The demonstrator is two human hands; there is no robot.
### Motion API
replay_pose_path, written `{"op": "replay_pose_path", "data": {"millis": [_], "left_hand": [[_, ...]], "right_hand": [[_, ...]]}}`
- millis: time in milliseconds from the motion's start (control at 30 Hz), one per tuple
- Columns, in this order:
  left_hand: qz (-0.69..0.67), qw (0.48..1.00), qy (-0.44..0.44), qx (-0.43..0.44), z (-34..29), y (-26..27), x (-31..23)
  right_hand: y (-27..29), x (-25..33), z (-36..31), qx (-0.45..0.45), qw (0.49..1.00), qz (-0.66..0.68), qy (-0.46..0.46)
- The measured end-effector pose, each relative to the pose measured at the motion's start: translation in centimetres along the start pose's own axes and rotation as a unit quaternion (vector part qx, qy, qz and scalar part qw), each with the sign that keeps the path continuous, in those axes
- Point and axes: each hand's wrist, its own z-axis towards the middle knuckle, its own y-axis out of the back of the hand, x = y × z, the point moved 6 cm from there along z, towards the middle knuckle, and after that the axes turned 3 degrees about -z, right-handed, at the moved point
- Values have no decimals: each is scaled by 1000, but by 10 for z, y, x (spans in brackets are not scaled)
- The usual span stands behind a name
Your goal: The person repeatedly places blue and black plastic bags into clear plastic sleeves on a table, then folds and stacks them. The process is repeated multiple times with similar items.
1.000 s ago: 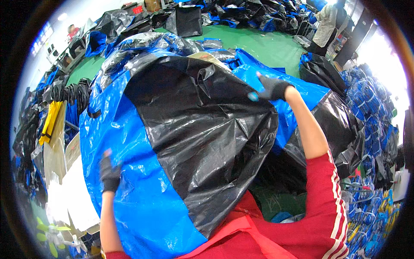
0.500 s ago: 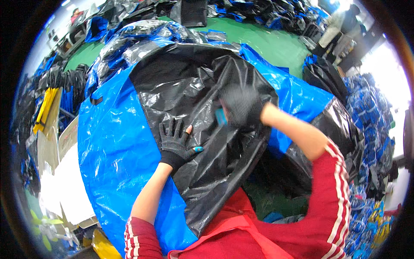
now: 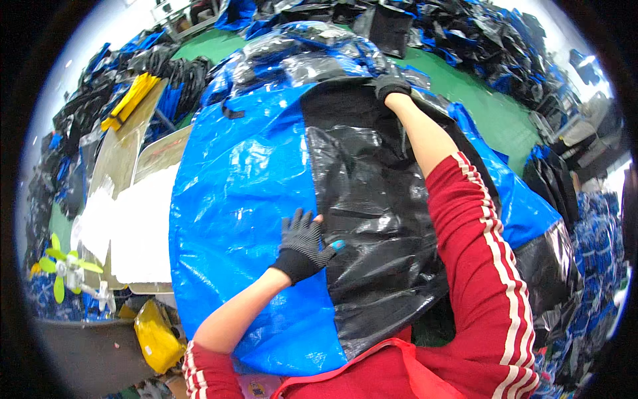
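Note:
A large blue-and-black plastic sheet piece, perhaps a bag, is spread in front of me, its blue panel [image 3: 246,193] at left and black panel [image 3: 362,179] at right. My left hand [image 3: 306,246], in a grey-black glove with two bare fingertips and blue on the thumb, rests flat with fingers spread across the seam between the colours. My right hand [image 3: 391,88], also gloved, reaches to the far edge of the black panel and touches it there. Its fingers blend into the dark material, so their grip is unclear.
Behind the sheet lies a heap of blue and black plastic pieces [image 3: 292,56]. At left are a board with a yellow folded piece [image 3: 133,96], a small green-bladed fan [image 3: 66,266] and a yellow bag [image 3: 158,336]. Blue bundles [image 3: 595,233] are stacked at right.
My right hand has moved from the middle of the black panel out to its far edge. The black panel lies flatter, with fewer folds. My left hand stays flat near the seam. The view has shifted.

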Motion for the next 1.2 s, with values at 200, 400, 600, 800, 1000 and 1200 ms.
{"op": "replay_pose_path", "data": {"millis": [200, 400, 600, 800, 1000, 1200], "left_hand": [[107, 988, -46, -104, 23, -8, 80], [38, 996, -86, -7, 88, -18, 95], [38, 995, -78, -47, -17, 9, 94], [85, 992, -12, -96, -125, -17, 100], [155, 986, -63, 23, -164, -31, 27], [-358, 920, -158, 13, -126, 98, -44]], "right_hand": [[172, 85, -65, -231, 925, 105, 283], [201, 25, -274, 308, 886, 296, 180], [158, -72, -381, 465, 869, 121, 121], [144, -58, -384, 453, 870, 110, 158], [133, -44, -376, 364, 889, 64, 271], [161, -11, -342, 430, 859, 66, 269]]}}
